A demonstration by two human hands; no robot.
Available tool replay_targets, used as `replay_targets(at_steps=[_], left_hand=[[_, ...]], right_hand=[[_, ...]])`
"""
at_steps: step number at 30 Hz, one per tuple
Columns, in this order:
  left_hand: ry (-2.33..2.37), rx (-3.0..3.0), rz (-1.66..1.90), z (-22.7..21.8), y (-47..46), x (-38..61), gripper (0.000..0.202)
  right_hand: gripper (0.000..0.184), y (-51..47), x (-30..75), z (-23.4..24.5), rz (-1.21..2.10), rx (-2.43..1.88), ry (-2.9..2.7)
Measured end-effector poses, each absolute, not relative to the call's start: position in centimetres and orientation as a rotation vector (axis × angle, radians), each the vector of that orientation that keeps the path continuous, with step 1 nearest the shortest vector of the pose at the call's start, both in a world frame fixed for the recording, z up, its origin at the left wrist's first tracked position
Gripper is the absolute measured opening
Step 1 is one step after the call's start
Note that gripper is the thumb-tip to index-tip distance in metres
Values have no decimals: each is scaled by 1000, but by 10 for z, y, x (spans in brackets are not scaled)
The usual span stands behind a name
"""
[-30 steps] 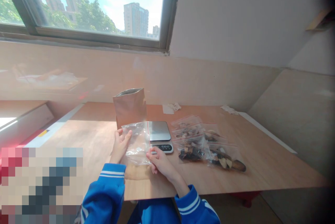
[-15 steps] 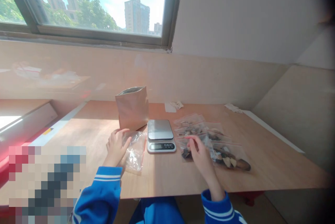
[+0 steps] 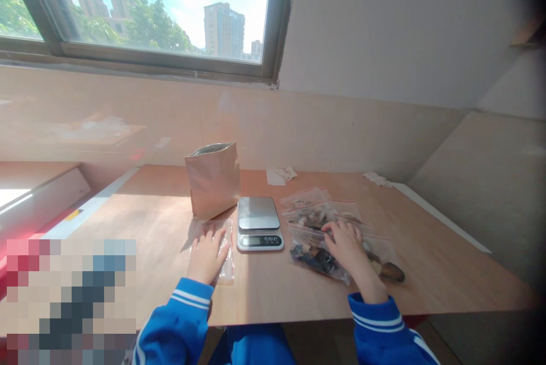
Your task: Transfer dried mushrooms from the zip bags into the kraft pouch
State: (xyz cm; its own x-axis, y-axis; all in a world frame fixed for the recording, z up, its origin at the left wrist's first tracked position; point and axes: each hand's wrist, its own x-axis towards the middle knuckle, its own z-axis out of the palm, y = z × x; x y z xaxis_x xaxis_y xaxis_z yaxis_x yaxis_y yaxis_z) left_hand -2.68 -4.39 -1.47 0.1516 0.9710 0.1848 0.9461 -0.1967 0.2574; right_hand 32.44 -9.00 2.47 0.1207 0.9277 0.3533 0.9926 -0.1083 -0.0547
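My left hand (image 3: 209, 254) lies with fingers spread on a flat, clear zip bag (image 3: 228, 271) left of the scale. Over on the right, my right hand (image 3: 347, 245) rests on a heap of clear zip bags, its fingers apart and slightly bent. Dark and pale brown pieces fill these bags; the nearest filled bag (image 3: 318, 260) sits just left of that hand. Between both hands stands a kitchen scale (image 3: 259, 214) with a bare metal plate. Behind my left hand, a brown stand-up pouch (image 3: 212, 180) is upright with its top open.
A crumpled tissue (image 3: 285, 174) and a white paper (image 3: 275, 177) lie at the back by the wall. Another white scrap (image 3: 377, 178) is at the back right. The wooden table (image 3: 273, 297) ends close to my lap. A window (image 3: 170, 12) is above.
My left hand has moved right and flattened onto the clear bag. My right hand has shifted right across the heap, and a filled bag now lies further forward there.
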Motion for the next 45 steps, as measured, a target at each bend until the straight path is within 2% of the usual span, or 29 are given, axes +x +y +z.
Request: replay_targets(at_steps=[5,8,13,18,21,24,30,35,40,42,45], left_hand=[[1849,2229,856,14,-48,-22,39],[1536,2036,1065,42,-62,-9,31],[1061,1612,1091,84,-91,30,32],[911,1275,1158,88,-93,53,37],[941,1069,1292,80,-86,53,40],[1001,1084,1387,74,-80,47,38],[1295,1369,1363,70,-75,31,35],[1197,1574,1198,70,-65,17,39],[1283,1612,1251,80,-58,-10,40],[1308,1587,1325,84,-59,-16,40],[1216,1463,1406,85,-60,-14,42]], right_hand=[[19,-110,317,59,-84,-1966,-1844],[18,-117,298,86,28,-1806,-1708],[16,-114,233,119,280,-1585,-1491],[24,-105,170,119,770,-1227,-1471],[37,-93,153,109,1137,-995,-1438],[37,-78,147,98,1315,-919,-1400],[30,-64,138,88,1140,-1065,-1572],[25,-63,134,86,888,-1134,-1673],[32,-53,159,76,647,-1239,-1303],[34,-50,168,74,633,-1234,-1164],[35,-52,168,79,782,-1128,-1180]])
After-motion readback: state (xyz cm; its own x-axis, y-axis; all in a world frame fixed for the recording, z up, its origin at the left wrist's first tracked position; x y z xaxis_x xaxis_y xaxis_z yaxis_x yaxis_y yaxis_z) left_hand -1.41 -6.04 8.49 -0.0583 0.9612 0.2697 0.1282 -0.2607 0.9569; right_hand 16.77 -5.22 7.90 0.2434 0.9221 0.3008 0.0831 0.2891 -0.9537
